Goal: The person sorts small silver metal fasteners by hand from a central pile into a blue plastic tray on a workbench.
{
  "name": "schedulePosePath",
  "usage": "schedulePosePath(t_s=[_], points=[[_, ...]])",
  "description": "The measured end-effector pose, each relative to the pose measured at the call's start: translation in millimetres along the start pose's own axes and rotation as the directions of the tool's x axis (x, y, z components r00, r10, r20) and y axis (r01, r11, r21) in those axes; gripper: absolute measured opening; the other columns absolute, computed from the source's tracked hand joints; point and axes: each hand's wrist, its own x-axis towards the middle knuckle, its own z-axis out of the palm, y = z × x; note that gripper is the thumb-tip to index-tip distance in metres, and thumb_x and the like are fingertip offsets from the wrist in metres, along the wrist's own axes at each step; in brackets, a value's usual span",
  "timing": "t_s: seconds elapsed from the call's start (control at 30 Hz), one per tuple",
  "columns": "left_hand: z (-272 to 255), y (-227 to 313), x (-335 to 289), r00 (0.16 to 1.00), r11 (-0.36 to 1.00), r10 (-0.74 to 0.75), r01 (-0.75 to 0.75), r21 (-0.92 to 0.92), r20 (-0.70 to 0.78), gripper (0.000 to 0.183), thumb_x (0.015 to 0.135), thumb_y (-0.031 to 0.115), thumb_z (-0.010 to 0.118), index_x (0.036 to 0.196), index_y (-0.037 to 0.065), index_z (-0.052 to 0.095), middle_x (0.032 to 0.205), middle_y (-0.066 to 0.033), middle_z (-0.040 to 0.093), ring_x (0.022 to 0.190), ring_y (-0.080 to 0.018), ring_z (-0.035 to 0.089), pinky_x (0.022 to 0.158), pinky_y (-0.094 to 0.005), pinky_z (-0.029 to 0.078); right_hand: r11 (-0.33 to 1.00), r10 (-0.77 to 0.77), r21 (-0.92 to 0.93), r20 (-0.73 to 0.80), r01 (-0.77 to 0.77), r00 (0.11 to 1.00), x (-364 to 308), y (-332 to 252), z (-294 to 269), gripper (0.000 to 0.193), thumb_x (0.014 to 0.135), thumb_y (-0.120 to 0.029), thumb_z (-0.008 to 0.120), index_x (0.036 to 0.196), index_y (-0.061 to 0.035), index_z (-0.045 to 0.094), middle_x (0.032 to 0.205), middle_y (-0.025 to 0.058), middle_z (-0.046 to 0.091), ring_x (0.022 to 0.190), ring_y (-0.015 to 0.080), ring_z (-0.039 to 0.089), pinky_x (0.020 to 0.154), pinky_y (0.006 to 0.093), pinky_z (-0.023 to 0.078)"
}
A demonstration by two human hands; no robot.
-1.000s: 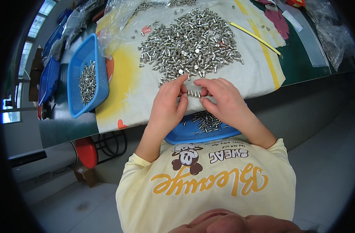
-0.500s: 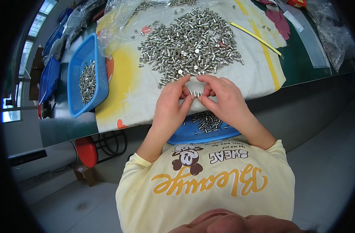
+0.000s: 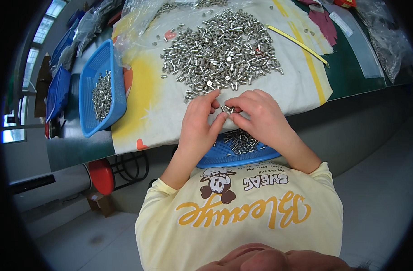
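Observation:
Between my two hands, just over the near edge of the cloth, is a short row of small silver metal rivets (image 3: 227,109). My right hand (image 3: 259,112) pinches them between thumb and bent fingers. My left hand (image 3: 199,116) is curled at their other end, its thumb tip against them and its index finger lifted a little apart. Beyond the fingertips spreads a large heap of similar rivets (image 3: 224,49), some showing flat round heads. Below my hands a blue basket (image 3: 206,159), partly hidden by my right wrist, holds more loose rivets (image 3: 243,142).
A pale cloth (image 3: 165,122) covers part of the green table (image 3: 80,151). At left stands a light-blue basket (image 3: 119,97) with rivets. A yellow strip (image 3: 297,44) lies right of the heap. Clear plastic bags (image 3: 136,31) lie at the far left; a red stool (image 3: 101,176) is below the table.
My right index finger has come down over the row of rivets, and the rivets now sit tilted and bunched closer together. My left hand has barely moved.

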Motion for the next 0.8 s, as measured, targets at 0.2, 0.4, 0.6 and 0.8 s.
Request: schedulePosePath(t_s=[0.2, 0.4, 0.6, 0.8], points=[[1, 2, 3, 0.999, 1.0, -0.02, 0.02, -0.007, 0.027, 0.053, 0.078, 0.001, 0.072, 0.128, 0.003, 0.053, 0.099, -0.0101, 0.061, 0.087, -0.025, 0.057, 0.08, -0.0361, 0.049, 0.998, 0.043, 0.036, -0.033, -0.042, 0.999, 2, -3, -4, 0.02, 0.077, -0.007, 0.069, 0.097, -0.0057, 0.065, 0.084, 0.0087, 0.061, 0.082, 0.0309, 0.059, 0.077, 0.0418, 0.047], [5, 0, 7, 1.0, 0.999, 0.004, -0.003, -0.038, 0.029, 0.058, 0.078, -0.002, 0.072, 0.132, 0.007, 0.054, 0.105, -0.0055, 0.062, 0.09, -0.0173, 0.057, 0.08, -0.0295, 0.049, 0.999, 0.011, -0.03, -0.058, -0.013, 0.998, -1, -7, -5, 0.019, 0.078, -0.005, 0.068, 0.096, -0.0049, 0.062, 0.089, 0.0103, 0.06, 0.086, 0.0322, 0.058, 0.078, 0.0422, 0.047], [7, 1, 11, 0.999, 0.999, 0.011, -0.01, -0.031, 0.051, 0.057, 0.078, -0.002, 0.07, 0.132, 0.006, 0.053, 0.097, -0.0059, 0.064, 0.09, -0.0221, 0.058, 0.081, -0.0333, 0.049, 1.0, 0.007, -0.025, -0.039, -0.008, 0.999, -2, -5, -5, 0.019, 0.078, -0.005, 0.068, 0.095, -0.0045, 0.061, 0.091, 0.0106, 0.059, 0.087, 0.0327, 0.057, 0.078, 0.0425, 0.047], [5, 1, 11, 0.997, 0.997, 0.02, -0.015, -0.076, 0.077, 0.058, 0.078, -0.002, 0.068, 0.133, 0.006, 0.051, 0.097, -0.007, 0.064, 0.089, -0.0247, 0.058, 0.081, -0.036, 0.049, 1.0, -0.011, 0.028, -0.046, 0.012, 0.999, -2, -1, -3, 0.02, 0.078, -0.005, 0.069, 0.096, -0.0066, 0.061, 0.091, 0.0088, 0.061, 0.087, 0.0317, 0.058, 0.078, 0.0419, 0.048]])
